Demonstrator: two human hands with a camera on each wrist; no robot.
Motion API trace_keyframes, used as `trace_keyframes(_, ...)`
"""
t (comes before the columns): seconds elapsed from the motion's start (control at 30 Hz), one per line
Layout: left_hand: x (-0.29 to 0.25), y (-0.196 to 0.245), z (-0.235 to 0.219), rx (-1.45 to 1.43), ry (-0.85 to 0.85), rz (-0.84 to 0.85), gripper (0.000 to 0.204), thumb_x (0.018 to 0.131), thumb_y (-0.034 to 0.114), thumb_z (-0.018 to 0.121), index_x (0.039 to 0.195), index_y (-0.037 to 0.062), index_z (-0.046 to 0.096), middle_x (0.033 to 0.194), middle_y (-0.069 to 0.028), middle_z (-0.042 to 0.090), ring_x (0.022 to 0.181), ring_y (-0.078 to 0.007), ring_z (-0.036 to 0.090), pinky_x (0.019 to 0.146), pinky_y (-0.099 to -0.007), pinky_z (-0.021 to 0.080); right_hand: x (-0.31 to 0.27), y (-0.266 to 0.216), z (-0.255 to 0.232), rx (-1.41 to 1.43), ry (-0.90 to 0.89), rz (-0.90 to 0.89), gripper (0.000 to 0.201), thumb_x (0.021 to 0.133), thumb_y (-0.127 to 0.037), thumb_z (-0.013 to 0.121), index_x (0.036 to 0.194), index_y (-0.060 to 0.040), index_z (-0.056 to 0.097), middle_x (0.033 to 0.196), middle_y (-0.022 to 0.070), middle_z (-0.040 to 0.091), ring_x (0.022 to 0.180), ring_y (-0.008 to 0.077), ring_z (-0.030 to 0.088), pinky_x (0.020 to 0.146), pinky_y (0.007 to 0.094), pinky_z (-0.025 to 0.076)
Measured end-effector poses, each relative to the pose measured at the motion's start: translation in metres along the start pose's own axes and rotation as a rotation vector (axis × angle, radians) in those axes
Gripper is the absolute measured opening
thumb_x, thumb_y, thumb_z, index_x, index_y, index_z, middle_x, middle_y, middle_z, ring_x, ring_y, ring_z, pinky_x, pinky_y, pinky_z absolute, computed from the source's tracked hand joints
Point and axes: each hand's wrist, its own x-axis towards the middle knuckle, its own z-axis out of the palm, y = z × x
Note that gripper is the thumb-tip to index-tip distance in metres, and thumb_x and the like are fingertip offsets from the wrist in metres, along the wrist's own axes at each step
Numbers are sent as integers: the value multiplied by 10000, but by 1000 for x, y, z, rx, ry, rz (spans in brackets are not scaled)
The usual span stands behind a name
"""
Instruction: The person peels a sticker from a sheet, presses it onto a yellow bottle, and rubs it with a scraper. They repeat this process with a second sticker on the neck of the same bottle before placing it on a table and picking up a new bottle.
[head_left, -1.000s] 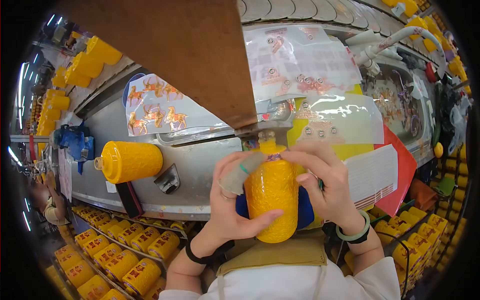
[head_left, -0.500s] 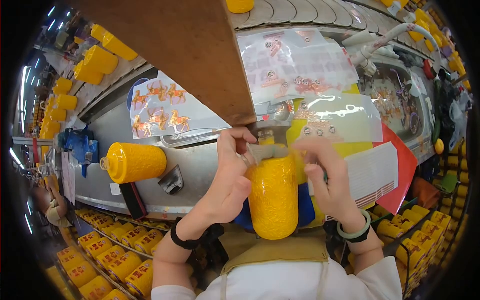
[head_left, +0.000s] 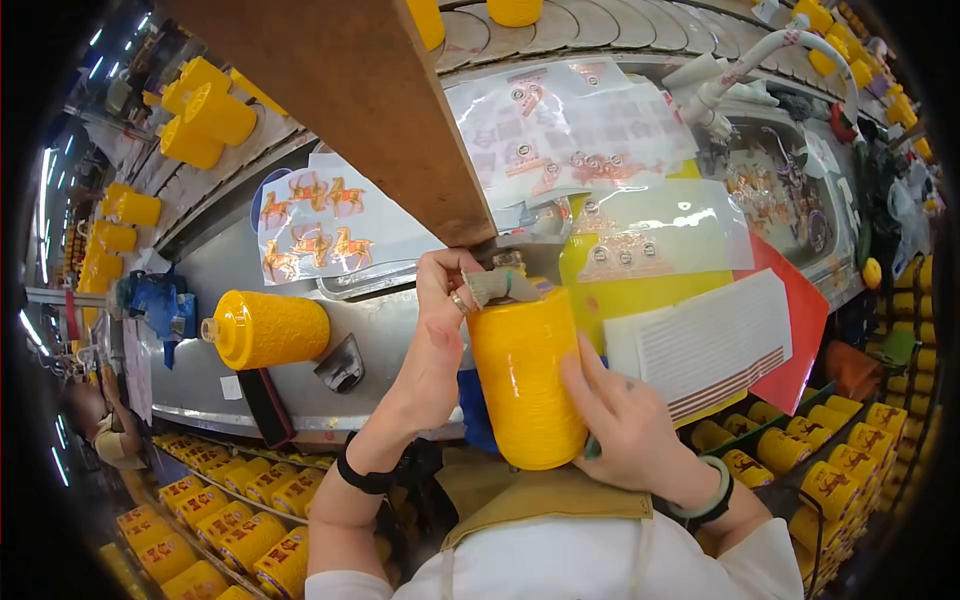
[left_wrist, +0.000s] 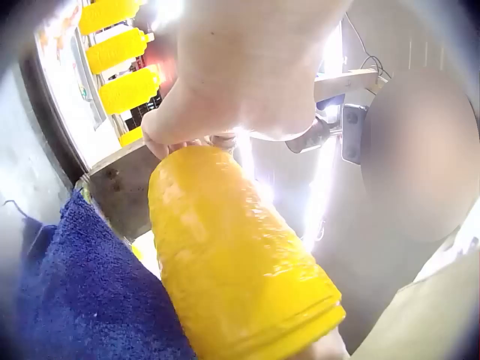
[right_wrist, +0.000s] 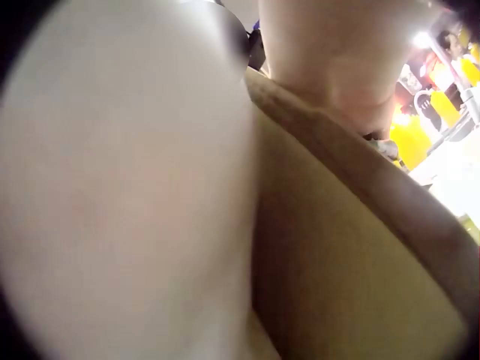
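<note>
A yellow embossed bottle point(head_left: 525, 385) with a clear glass neck stands in front of the person's apron, tilted a little to the left. My left hand point(head_left: 440, 325) curls round its neck and shoulder. A grey cloth finger cover point(head_left: 492, 287) with a green band lies across the shoulder, where a bit of purple label point(head_left: 541, 287) shows. Low on the bottle's right side, my right hand point(head_left: 630, 425) grips it, its thumb near the base. In the left wrist view the same bottle point(left_wrist: 232, 255) leans beside a blue cloth point(left_wrist: 97, 285).
On the metal table at left lies another yellow bottle point(head_left: 272, 328), near a dark red case point(head_left: 264, 405). A sheet of horse decals point(head_left: 316, 228) lies behind. A wooden post point(head_left: 400, 130) rises ahead. Decal sheets point(head_left: 560, 130), a white cloth point(head_left: 700, 335) and a sink point(head_left: 780, 190) are at right.
My right hand has left the bottle's neck and come down to its lower right side. My left fingers have moved from the upper side to the neck. The bottle has tilted and shifted slightly left.
</note>
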Motion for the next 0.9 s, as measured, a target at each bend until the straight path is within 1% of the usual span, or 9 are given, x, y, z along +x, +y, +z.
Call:
trace_keyframes(0.07, 1, 9, 0, 158, -71, -140, 1070, 974, 836, 24, 1269, -31, 578, 1254, -83, 361, 1266, -211, 375, 1156, -353, 235, -2, -18, -17, -253, -46, -113, 950, 706, -173, 860, 1504, 108, 429, 1493, 332, 513, 939, 323, 703, 780, 379, 576)
trace_keyframes(0.2, -1, -2, 5, 44, 54, -227, 1051, 989, 823, 46, 1218, -29, 618, 1248, -73, 371, 1264, -197, 381, 1163, -360, 225, -1, 2, 4, -70, 144, -99, 823, 703, -111, 819, 1446, 88, 527, 1463, 345, 536, 841, 268, 682, 740, 343, 560)
trace_keyframes(0.27, -4, -12, 1, -212, 71, -160, 1006, 994, 824, 71, 1215, -9, 590, 1228, -55, 402, 1254, -185, 408, 1164, -359, 217, 2, 6, 16, 129, 155, 169, 754, 659, -74, 787, 1379, 62, 610, 1451, 341, 551, 761, 228, 649, 715, 317, 541)
trace_keyframes(0.4, -5, -8, 4, -90, 83, -153, 964, 959, 875, 126, 1307, 25, 420, 1201, -46, 450, 1234, -188, 457, 1161, -364, 224, -4, -15, 2, -166, 127, -34, 776, 605, -41, 776, 1356, 73, 617, 1519, 280, 523, 759, 246, 655, 734, 347, 544)
trace_keyframes(0.5, -5, -9, 3, -21, 77, -63, 951, 1040, 751, 137, 1325, -87, 486, 1255, -88, 403, 1182, -183, 471, 1120, -343, 321, -7, -3, 6, -54, 164, -61, 825, 579, -23, 783, 1376, 77, 597, 1523, 276, 524, 784, 257, 656, 745, 350, 549)
trace_keyframes(0.57, -6, -9, 5, -83, 144, -57, 912, 1066, 698, 182, 1264, -93, 590, 1264, -103, 453, 1209, -204, 494, 1121, -364, 341, -8, -2, 2, -27, 124, 9, 849, 632, -94, 872, 1414, 54, 574, 1540, 278, 496, 842, 269, 666, 754, 346, 552)
trace_keyframes(0.63, -10, -14, 3, -172, 246, 46, 861, 1084, 649, 232, 1261, -93, 632, 1304, -139, 556, 1238, -238, 535, 1125, -393, 360, 1, -7, -11, 354, 102, 176, 882, 703, -253, 935, 1444, 32, 552, 1485, 241, 529, 896, 277, 662, 769, 339, 554)
trace_keyframes(0.73, -21, -12, 8, -72, 282, 63, 791, 1098, 587, 293, 1280, -104, 634, 1290, -183, 655, 1225, -279, 586, 1098, -409, 406, 18, -2, -32, 339, 144, 47, 861, 758, -402, 913, 1440, 0, 574, 1350, 196, 572, 864, 267, 630, 745, 343, 539)
trace_keyframes(0.9, -26, -15, 15, 103, 291, 175, 723, 1102, 523, 330, 1280, -97, 657, 1228, -202, 699, 1173, -304, 622, 1035, -412, 467, 65, 17, -27, 103, 194, -21, 677, 835, -440, 828, 1384, -85, 652, 1216, 136, 599, 797, 248, 564, 699, 364, 506)
